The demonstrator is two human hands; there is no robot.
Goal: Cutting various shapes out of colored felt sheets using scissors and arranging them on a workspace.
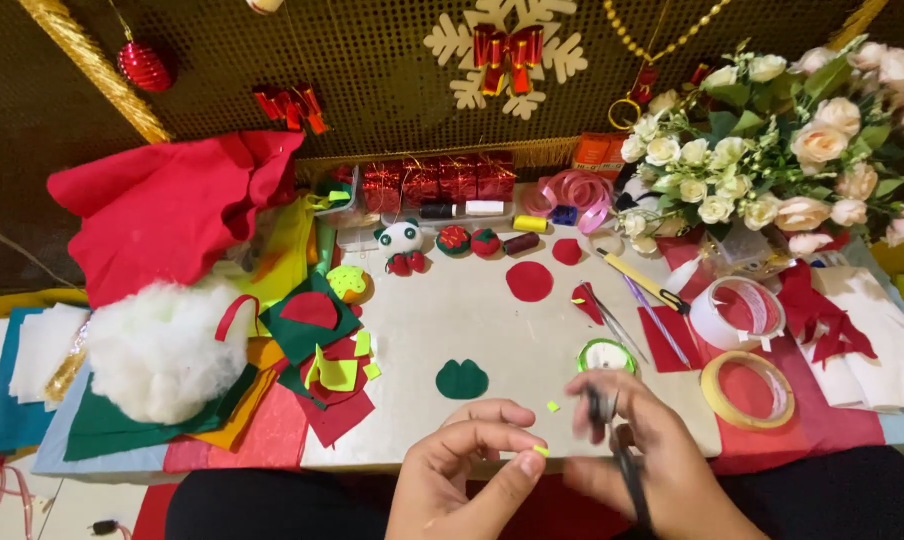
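My left hand (467, 465) is at the table's near edge, pinching a tiny yellow-green felt scrap (541, 451) between thumb and forefinger. My right hand (652, 450) sits beside it, gripping small dark scissors (612, 440) whose blades point up and toward the scrap; the hand is motion-blurred. Another tiny yellow-green bit (553, 406) lies on the table just above my hands. A dark green felt shape (462, 380) rests on the pale work surface (452, 310) ahead of my left hand.
Stacked red, green and yellow felt pieces (327, 365) and white stuffing (162, 350) lie at left. Tape rolls (747, 390), a green-rimmed tape roll (606, 355), red felt circles (529, 281) and pens lie at right. A flower bouquet (772, 150) stands back right, small felt toys (402, 245) at the back.
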